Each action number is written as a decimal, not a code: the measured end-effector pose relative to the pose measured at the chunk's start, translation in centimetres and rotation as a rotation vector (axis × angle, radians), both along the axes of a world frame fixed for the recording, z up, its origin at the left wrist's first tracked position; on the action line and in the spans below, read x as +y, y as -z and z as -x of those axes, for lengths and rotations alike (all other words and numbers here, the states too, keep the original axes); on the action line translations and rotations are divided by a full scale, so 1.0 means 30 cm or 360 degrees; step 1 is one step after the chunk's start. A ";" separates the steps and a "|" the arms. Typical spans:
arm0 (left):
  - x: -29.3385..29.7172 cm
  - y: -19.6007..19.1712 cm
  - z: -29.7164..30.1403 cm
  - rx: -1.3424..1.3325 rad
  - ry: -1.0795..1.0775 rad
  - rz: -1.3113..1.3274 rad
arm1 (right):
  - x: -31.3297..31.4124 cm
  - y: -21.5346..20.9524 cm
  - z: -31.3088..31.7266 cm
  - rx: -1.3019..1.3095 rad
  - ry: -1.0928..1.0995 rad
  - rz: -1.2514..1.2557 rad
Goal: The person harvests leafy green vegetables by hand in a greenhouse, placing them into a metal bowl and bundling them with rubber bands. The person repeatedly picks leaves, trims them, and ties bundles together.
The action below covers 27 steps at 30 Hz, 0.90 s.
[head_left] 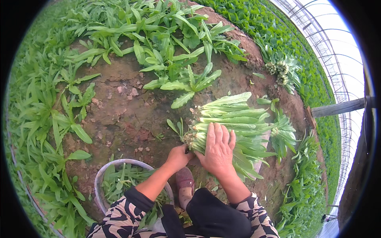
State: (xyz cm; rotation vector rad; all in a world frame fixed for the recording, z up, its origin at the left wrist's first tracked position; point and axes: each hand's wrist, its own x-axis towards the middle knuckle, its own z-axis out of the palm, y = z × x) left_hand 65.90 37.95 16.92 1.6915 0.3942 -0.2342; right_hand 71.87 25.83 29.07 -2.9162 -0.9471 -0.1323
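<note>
A wide pile of long-leaved lettuce (232,115) lies on its side in front of me, pale cut stem ends to the left and leaf tips to the right. My right hand (219,148) rests flat on top of the near part, fingers stretched out across the leaves. By the lower stem ends, my left hand (178,156) is curled closed. Its fingertips are partly hidden at the pile's edge, so what they hold cannot be made out. A pale flat surface (264,148) shows partly beneath the leaves.
A round grey tub (98,186) with loose leaves stands by my left forearm. My shoe (185,178) is close to the pile. Growing plants (170,51) stand ahead and left. Bundled greens (283,73) lie at the far right, near a wooden post (337,107).
</note>
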 end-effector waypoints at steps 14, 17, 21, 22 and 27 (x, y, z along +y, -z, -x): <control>0.133 -0.117 0.095 0.0033 -0.0178 -0.0251 | 0.056 0.035 0.035 0.0095 -0.0050 -0.0225; 0.164 -0.213 0.081 -0.0667 -0.0530 -0.0609 | 0.046 0.017 0.037 0.0223 -0.0020 -0.0182; 0.082 -0.371 -0.030 -0.1093 -0.0117 -0.1358 | 0.017 -0.005 0.019 0.0348 -0.0028 -0.0202; 0.060 -0.320 -0.049 -0.1002 -0.0046 -0.1438 | 0.014 -0.066 0.005 0.0458 -0.0064 -0.0132; 0.074 -0.287 -0.035 -0.1001 -0.0084 -0.1444 | -0.005 -0.227 -0.232 0.0769 -0.0212 -0.0376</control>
